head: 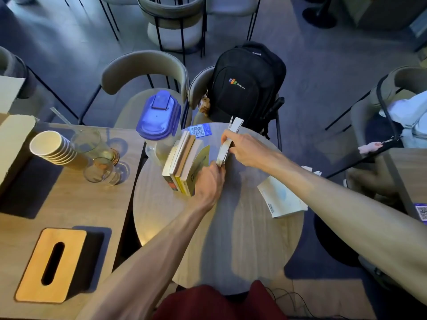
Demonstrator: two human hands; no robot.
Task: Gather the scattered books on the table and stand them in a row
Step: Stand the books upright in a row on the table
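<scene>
Several books (182,161) stand upright in a row on the round wooden table (233,245), against a water pitcher. The rightmost one, yellow-covered (200,158), leans open. My left hand (209,183) rests against that row's near right end, thumb touching the bottom of a white book (227,144). My right hand (245,150) grips this white book from the right and holds it upright, just right of the row. A pale book (280,199) lies flat near the table's right edge.
A pitcher with a blue lid (159,121) stands behind the row. A QR sticker (199,130) lies on the table's far side. The left table holds stacked paper cups (52,146), glasses (101,169) and a tissue box (49,264). A black backpack (247,84) sits on a chair.
</scene>
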